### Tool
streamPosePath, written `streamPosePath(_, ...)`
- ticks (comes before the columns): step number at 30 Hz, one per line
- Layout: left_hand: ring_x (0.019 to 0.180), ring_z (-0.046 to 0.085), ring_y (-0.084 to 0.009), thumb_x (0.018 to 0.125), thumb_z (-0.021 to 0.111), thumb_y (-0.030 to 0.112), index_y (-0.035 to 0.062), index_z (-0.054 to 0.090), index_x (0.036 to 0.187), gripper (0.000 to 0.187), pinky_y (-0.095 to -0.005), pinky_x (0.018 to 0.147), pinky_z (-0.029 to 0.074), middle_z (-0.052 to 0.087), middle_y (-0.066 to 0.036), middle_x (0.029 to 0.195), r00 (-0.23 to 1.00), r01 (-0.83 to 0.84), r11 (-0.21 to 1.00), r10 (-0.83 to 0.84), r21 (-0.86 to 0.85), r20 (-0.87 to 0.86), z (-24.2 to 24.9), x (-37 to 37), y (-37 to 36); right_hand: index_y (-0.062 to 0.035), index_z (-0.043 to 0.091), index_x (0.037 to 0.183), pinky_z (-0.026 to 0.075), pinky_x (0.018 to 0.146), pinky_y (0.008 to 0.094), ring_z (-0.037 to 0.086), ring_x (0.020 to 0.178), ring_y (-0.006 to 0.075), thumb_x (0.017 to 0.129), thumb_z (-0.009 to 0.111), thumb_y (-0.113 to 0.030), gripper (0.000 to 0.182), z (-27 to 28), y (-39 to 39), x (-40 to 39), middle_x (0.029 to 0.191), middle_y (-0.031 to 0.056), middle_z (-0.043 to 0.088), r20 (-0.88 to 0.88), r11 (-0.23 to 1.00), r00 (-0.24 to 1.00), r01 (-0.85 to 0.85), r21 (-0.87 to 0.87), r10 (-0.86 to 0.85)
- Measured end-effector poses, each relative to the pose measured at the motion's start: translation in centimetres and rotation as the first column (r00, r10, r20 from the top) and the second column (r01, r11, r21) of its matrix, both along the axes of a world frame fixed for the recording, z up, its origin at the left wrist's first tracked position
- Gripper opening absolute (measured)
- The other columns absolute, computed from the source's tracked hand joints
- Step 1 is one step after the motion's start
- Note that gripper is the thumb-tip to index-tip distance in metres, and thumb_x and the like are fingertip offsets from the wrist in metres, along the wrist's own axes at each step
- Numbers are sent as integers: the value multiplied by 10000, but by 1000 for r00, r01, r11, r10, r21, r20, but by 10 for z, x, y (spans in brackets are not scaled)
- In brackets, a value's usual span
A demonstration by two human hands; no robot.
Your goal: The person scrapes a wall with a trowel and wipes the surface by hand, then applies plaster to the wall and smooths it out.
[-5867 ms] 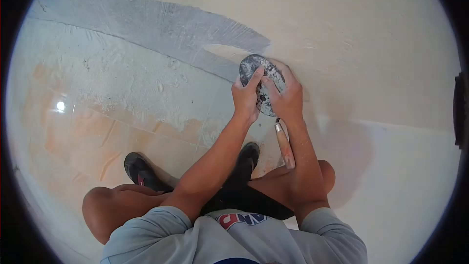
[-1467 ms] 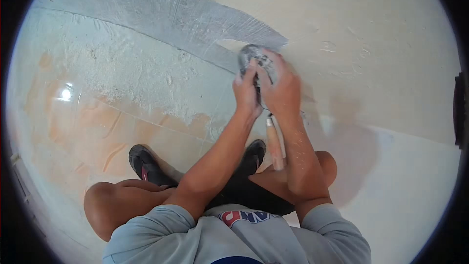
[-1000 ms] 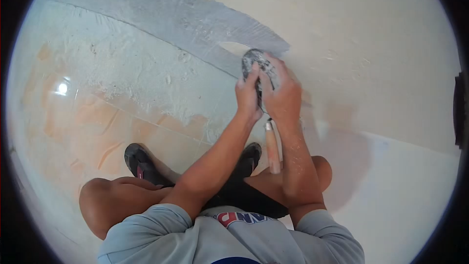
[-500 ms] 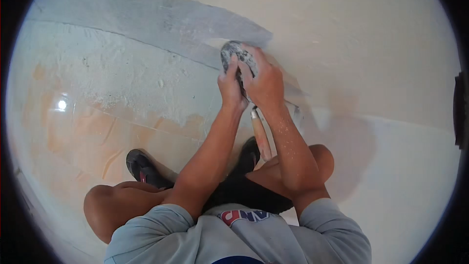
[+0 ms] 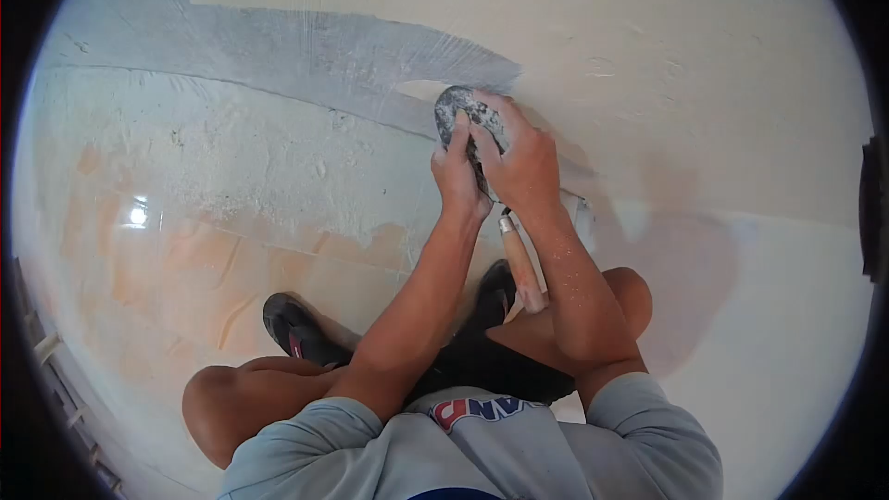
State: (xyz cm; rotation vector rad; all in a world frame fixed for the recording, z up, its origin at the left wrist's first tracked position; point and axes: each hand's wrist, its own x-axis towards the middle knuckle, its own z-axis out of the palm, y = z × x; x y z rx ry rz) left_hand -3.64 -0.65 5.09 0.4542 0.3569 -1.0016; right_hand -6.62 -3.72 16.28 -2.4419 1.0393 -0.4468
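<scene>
Both my hands are closed round the dark, rounded blade of a trowel (image 5: 458, 106), which is smeared with white plaster. My left hand (image 5: 457, 174) grips its left side, thumb pointing up along the blade. On the right side my right hand (image 5: 523, 159) wraps over it, with the index finger stretched towards the tip. The trowel's wooden handle (image 5: 521, 264), with a metal ferrule, points back between my forearms towards my right thigh. Beyond the tip lies a grey smoothed patch (image 5: 306, 46) on the pale surface.
A thin grey edge (image 5: 582, 213) shows beside my right wrist. Crumbs and ridges of plaster (image 5: 269, 162) lie left of my hands, above orange-stained flooring (image 5: 176, 268). My black shoes (image 5: 301, 329) and bent knees are close below. A ladder-like frame (image 5: 56, 380) stands at the far left.
The whole view has shifted, so the hands, trowel and shoes appear slightly further right and lower. The grip on the trowel looks the same.
</scene>
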Motion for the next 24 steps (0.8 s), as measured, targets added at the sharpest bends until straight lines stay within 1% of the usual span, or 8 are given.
streamPosePath(3,1064,694,-208,1136,533,378,22,611,1333,415,-392,930,585,698,-86,1196,1000,-20,992,21,-128,5,-9,14,4,-143,678,1356,579,935,457,699,1135,429,984,700,-222,381,-4,0,5,1236,188,739,-39,1000,999,9,28,-8)
streamPosePath(10,930,704,-177,1081,656,305,-10,644,1250,358,-340,820,585,719,-81,1097,994,-77,997,75,-16,-77,8,6,2,-126,680,1342,592,925,446,712,1110,423,974,703,-208,377,-6,-1,2,1217,177,751,13,1000,1000,0,19,0)
streamPosePath(12,921,699,-174,1088,643,301,1,645,1247,339,-336,817,585,720,-74,1086,997,-47,993,39,-110,-68,-1,17,9,-203,659,1376,587,865,532,719,969,469,996,658,-285,388,-20,-4,10,1120,196,762,-42,996,998,-44,-78,41)
streamPosePath(13,1072,692,-224,1125,548,381,25,599,1367,434,-384,939,582,699,-98,1202,1000,8,994,-6,-111,14,-7,18,7,-201,654,1382,590,872,519,718,984,470,995,663,-282,395,-20,-2,7,1133,199,759,-31,996,999,-45,-73,43)
streamPosePath(15,1093,689,-229,1126,547,368,23,598,1369,425,-381,948,578,699,-105,1216,999,-7,997,5,-77,-34,-2,9,1,-162,666,1358,585,907,481,711,1056,448,986,683,-245,382,-6,0,5,1169,191,754,-17,999,1000,-24,-40,23)
streamPosePath(17,1090,692,-231,1129,542,353,14,597,1369,419,-383,948,578,698,-105,1223,999,-43,998,42,-50,-27,1,8,0,-131,681,1340,577,948,452,701,1135,427,972,709,-212,378,-2,-1,-1,1221,182,744,13,1000,1000,1,-16,-1)
streamPosePath(19,904,702,-163,1076,667,289,29,660,1230,303,-328,785,579,724,-67,1069,996,-77,997,75,-32,-57,7,7,3,-132,682,1341,578,948,450,702,1135,426,970,712,-213,381,-7,1,5,1225,182,744,2,1000,1000,-3,-17,4)
streamPosePath(24,924,696,-169,1068,681,288,8,639,1255,339,-340,815,581,710,-68,1081,995,-75,994,70,-75,-64,5,8,-1,-123,679,1351,578,947,445,701,1145,426,972,710,-218,392,-6,-3,1,1233,187,741,-4,1000,1000,-22,-14,22)
